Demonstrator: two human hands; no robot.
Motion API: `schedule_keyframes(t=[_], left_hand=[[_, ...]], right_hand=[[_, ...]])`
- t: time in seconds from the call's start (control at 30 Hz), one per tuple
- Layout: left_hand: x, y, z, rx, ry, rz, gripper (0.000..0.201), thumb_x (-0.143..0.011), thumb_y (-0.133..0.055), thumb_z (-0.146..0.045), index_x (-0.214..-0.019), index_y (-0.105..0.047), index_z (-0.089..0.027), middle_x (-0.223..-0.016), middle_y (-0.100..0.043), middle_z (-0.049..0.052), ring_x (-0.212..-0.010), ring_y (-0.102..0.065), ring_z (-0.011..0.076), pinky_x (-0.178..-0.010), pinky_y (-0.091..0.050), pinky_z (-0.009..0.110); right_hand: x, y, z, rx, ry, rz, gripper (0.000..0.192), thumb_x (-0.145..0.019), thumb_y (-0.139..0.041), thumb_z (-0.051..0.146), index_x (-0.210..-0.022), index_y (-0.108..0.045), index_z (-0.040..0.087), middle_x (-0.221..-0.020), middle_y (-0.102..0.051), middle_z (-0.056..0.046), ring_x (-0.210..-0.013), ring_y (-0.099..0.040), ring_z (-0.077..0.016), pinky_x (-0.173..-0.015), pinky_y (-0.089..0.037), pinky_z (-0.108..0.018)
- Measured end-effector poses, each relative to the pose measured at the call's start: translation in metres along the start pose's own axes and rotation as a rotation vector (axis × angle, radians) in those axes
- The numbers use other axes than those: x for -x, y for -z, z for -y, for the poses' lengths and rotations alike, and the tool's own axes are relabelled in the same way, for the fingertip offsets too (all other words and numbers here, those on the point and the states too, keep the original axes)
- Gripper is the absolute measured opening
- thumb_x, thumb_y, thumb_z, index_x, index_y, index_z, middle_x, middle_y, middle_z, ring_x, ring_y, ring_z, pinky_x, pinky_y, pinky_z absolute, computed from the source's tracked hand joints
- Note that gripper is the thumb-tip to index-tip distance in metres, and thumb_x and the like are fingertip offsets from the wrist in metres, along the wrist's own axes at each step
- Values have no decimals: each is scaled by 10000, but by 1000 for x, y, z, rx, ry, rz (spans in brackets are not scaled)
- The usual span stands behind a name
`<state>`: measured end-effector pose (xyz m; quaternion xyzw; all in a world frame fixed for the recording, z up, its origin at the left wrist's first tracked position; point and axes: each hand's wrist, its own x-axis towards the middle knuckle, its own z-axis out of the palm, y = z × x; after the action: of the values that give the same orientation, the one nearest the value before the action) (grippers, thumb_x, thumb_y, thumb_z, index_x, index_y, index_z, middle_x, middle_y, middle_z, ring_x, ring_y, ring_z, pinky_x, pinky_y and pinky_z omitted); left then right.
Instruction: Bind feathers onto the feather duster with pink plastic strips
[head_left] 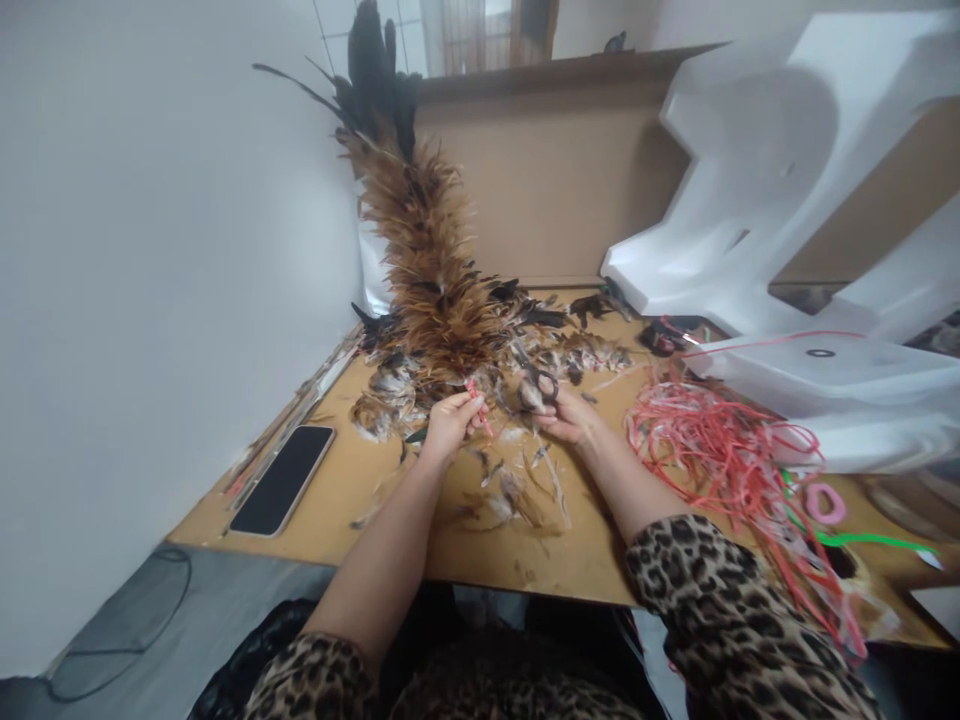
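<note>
Clearly our left hand (450, 422) pinches the pink cord (478, 405) at the feather duster (424, 260) base on the desk (570, 560), right hand (566, 412) fingers closed around scissors (538, 385), so a careless snip could loosen the binding.

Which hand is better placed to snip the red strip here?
Right, probably: the right hand has the scissors, just beside the red strip that the left hand pinches at the feather duster.
</note>
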<state>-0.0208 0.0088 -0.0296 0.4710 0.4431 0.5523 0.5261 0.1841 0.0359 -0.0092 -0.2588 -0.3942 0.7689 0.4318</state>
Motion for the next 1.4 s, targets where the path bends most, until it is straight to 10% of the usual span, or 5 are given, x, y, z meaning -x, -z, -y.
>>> schedule_keyframes(t=[0.23, 0.57, 1.03, 1.4], left_hand=[[1, -2, -2, 30, 6, -3, 331, -665, -701, -418, -827, -678, -130, -652, -630, 1, -409, -409, 25, -393, -285, 176], [2, -2, -4, 38, -5, 6, 315, -676, -692, -420, -806, -677, -133, -598, -600, -4, -405, -390, 27, -391, -257, 178], [8, -11, -1, -3, 61, 128, 369, -670, -694, -449, -847, -660, -127, -597, -589, -5, -390, -376, 28, -378, -251, 183], [9, -12, -1, -17, 54, 189, 367, -689, -677, -446, -858, -654, -121, -647, -594, 1, -401, -385, 25, -367, -272, 179]], right_hand=[[-2, -18, -6, 345, 137, -50, 608, -658, -706, 353, -1217, -481, 270, -1012, -656, -41, -732, -597, -121, -613, -463, -238], [8, -28, -11, 1528, 637, -281, 548, -692, -579, 292, -1226, -555, 174, -1173, -599, -98, -1098, -533, -238, -957, -398, -365], [11, -35, 4, 1165, 636, -505, 469, -712, -607, 427, -1102, -660, 171, -722, -649, -22, -573, -516, -117, -596, -445, -247], [8, -38, 20, 1048, 671, -584, 491, -694, -630, 448, -1104, -655, 177, -775, -640, -21, -619, -507, -113, -633, -446, -251]])
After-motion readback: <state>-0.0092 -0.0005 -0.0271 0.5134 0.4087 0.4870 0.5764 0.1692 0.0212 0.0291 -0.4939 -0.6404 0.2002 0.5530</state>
